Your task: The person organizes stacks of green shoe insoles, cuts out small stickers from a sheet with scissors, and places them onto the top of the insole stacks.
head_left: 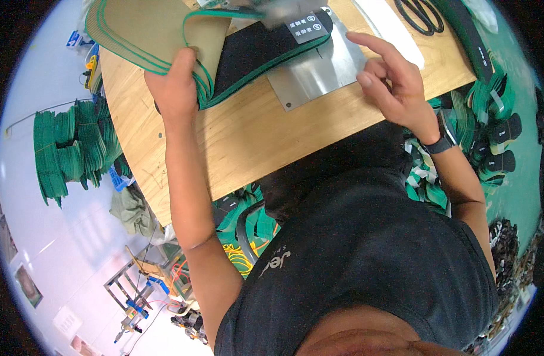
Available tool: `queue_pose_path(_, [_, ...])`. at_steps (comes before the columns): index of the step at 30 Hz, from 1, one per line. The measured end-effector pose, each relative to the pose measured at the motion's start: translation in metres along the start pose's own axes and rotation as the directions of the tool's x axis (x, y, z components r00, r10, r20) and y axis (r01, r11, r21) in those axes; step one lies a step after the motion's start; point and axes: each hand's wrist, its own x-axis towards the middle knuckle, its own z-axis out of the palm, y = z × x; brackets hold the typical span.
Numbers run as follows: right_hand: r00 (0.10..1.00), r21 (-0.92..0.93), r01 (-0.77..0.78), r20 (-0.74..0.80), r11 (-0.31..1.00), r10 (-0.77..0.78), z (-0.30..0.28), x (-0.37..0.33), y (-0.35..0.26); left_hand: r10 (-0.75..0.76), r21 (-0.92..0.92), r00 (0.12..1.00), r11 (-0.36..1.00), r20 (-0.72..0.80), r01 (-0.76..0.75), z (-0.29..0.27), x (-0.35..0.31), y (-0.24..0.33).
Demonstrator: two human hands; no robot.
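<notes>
So the right hand (399, 86) is empty: index finger stretched out, thumb apart from it, the other fingers loosely curled. The left hand (174, 89) is closed on a fan of green-edged tan insoles (147, 29), thumb over the top; can't really see what its fingers are doing underneath.

The bit that matters here imo is the black insole (254, 53). It lies between the two hands, partly over the metal plate (310, 80). Its long axis runs on a slant, from beside the left hand at lower left up to the rounded end at upper right. That end carries a grey label (307, 29) and points up and to the right, above the right hand's palm. From the right index fingertip, the labelled end is just beside it, to the left and a touch higher, and they look apart, not touching. So right hand is nearer the label, left hand is nearer the other end.

The tan insoles go the other way, broad ends off to the upper left. It's all on a wooden bench (272, 142), with a white sheet (402, 38) past the plate and a black loop (420, 15) beyond that.
</notes>
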Motion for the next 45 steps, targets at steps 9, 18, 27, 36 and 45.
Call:
queue_pose_path(9, [0.99,-0.133,0.139,-0.018,0.981,-0.143,0.0,-0.005,-0.001,-0.018,0.142,0.984,0.99,0.177,-0.007,-0.003,-0.003,0.002])
queue_pose_path(18, [0.983,-0.306,0.176,0.005,0.935,-0.184,-0.009,0.019,-0.003,-0.018,-0.088,0.999,0.996,-0.035,0.015,0.002,0.004,0.001])
queue_pose_path(27, [0.919,-0.459,0.391,0.234,0.798,-0.316,-0.02,0.051,0.0,-0.102,0.325,0.966,0.945,0.239,0.02,0.006,-0.002,0.009])
queue_pose_path(36, [0.851,-0.518,0.511,0.418,0.686,-0.318,-0.014,0.07,0.01,0.05,0.698,0.856,0.555,0.515,-0.453,0.025,-0.013,0.015])
queue_pose_path(45, [0.893,-0.415,0.327,0.431,0.849,-0.133,-0.019,0.083,-0.006,-0.033,0.683,0.847,0.609,0.53,-0.404,0.024,-0.012,0.02])
